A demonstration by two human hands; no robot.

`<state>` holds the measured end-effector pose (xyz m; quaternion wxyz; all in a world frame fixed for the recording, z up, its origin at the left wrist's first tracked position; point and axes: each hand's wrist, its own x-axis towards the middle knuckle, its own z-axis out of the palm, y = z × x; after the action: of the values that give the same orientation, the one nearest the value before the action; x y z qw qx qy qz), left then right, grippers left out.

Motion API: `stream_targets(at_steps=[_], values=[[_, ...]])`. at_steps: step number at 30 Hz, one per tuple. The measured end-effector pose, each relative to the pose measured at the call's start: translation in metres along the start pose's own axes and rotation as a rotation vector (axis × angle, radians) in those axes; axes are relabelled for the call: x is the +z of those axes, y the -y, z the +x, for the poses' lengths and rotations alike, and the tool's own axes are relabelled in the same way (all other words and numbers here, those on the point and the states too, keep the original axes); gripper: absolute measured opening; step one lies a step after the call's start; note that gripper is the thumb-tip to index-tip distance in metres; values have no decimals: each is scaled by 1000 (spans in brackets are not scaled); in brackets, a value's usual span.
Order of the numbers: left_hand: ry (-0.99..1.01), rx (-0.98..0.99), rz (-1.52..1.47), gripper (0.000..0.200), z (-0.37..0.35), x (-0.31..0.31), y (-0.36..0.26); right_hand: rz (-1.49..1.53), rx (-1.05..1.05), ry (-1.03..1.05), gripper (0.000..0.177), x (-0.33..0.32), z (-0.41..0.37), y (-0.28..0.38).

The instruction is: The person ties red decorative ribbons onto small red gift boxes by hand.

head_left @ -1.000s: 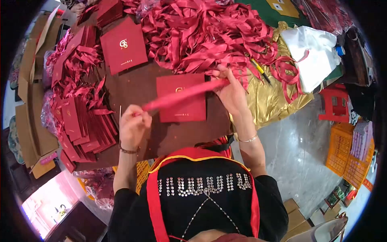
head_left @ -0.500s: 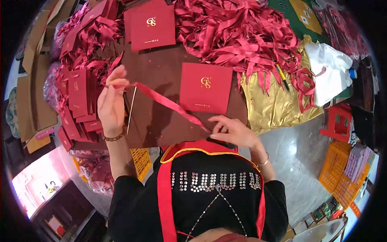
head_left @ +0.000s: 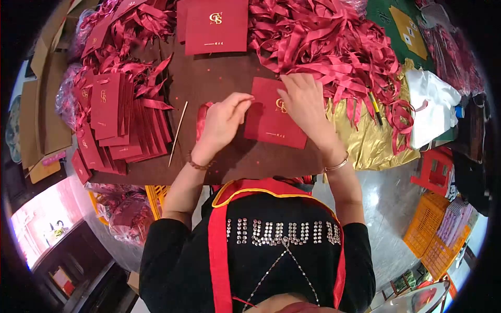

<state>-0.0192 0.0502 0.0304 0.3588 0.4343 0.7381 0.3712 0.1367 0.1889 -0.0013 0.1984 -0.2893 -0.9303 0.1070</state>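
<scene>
A red card pouch with a gold monogram (head_left: 271,122) lies on the brown table in front of me. My right hand (head_left: 305,101) rests over its upper right part, fingers spread. My left hand (head_left: 225,119) is at the pouch's left edge with its fingers pinched together. A red ribbon (head_left: 202,121) hangs from the left hand, showing on its left side. A thin stick (head_left: 178,134) lies to the left of that hand.
Stacked red pouches (head_left: 107,107) fill the table's left side. More pouches (head_left: 216,34) lie at the back. A heap of red ribbons (head_left: 323,41) spreads at the back right, partly over gold wrapping (head_left: 355,148). White plastic (head_left: 430,99) lies farther right.
The left hand has moved right to the pouch, taking the ribbon with it. The right hand has let go of the ribbon's end and moved up onto the pouch. The whole view has shifted slightly.
</scene>
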Motion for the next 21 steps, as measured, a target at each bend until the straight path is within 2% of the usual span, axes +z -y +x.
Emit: stream_targets(at_steps=[2,4,7,10,13,15,21], values=[[-2,31,111,18,3,8,5,-16,5,43,28,-3,-3,3],[-139,381,200,15,4,20,16,-31,14,85,30,-4,-8,8],[-102,350,184,14,-2,31,23,60,34,143,30,0,-22,14],[-65,305,93,14,-11,35,34,176,53,114,30,5,-38,18],[-106,297,37,13,-21,35,35,235,69,149,29,4,-48,21],[4,-52,-136,12,-29,32,29,256,67,157,29,0,-52,24],[-6,125,-15,11,-48,37,34,306,80,208,28,-17,-60,35]])
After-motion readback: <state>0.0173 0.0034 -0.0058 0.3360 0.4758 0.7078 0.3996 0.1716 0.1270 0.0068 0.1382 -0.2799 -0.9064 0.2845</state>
